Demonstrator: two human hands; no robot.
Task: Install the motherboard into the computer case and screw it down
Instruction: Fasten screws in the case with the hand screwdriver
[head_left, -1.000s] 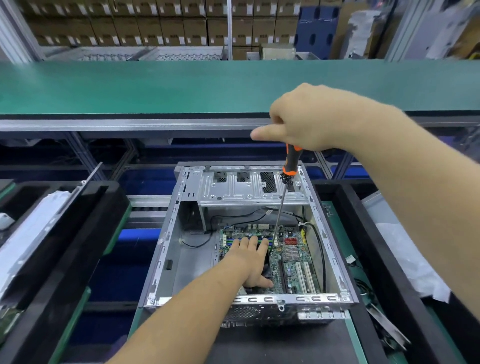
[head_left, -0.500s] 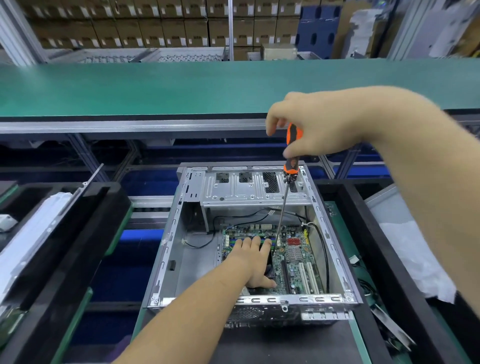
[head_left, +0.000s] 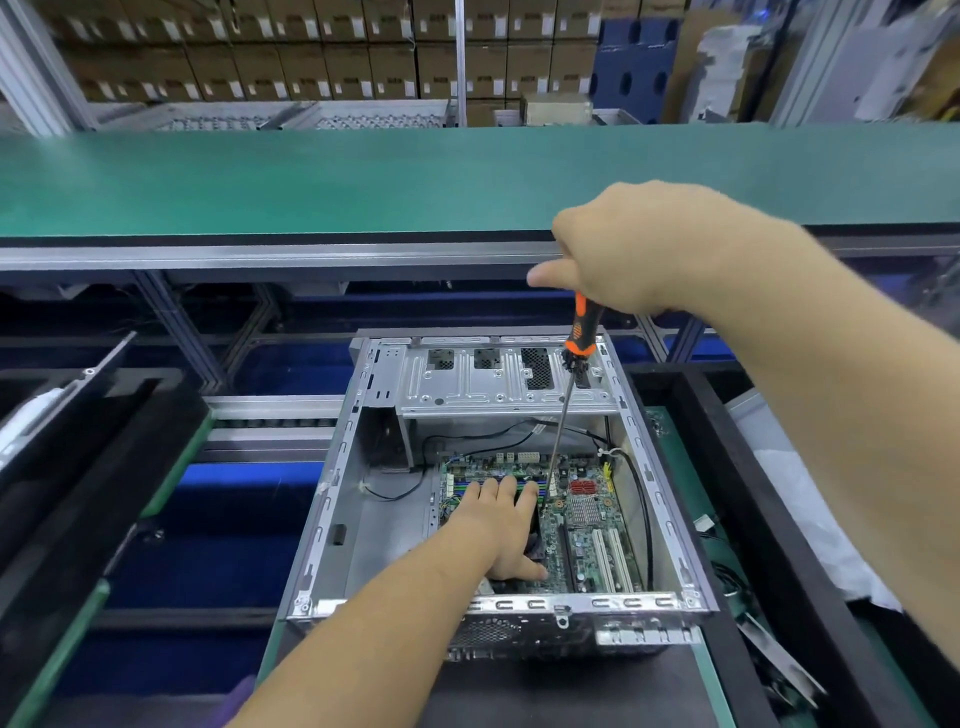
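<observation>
The motherboard (head_left: 582, 525) lies flat in the case (head_left: 332, 519), pressed by the flat left hand (head_left: 501, 525). The right hand (head_left: 623, 254) grips the screwdriver (head_left: 563, 415), its shaft slanting down to just right of the left fingers (head_left: 530, 491).

A green conveyor belt (head_left: 363, 176) runs before stacked cardboard boxes (head_left: 291, 57).

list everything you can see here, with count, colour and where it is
open metal computer case: one, silver, centre
green motherboard: one, on the case floor
long-shafted screwdriver with orange and black handle: one, tip down on the motherboard
green-topped conveyor bench: one, behind the case
black foam trays: two, left and right of the case
brown cardboard boxes: many, stacked at the back
left hand: flat on the motherboard
right hand: grips the screwdriver handle
</observation>
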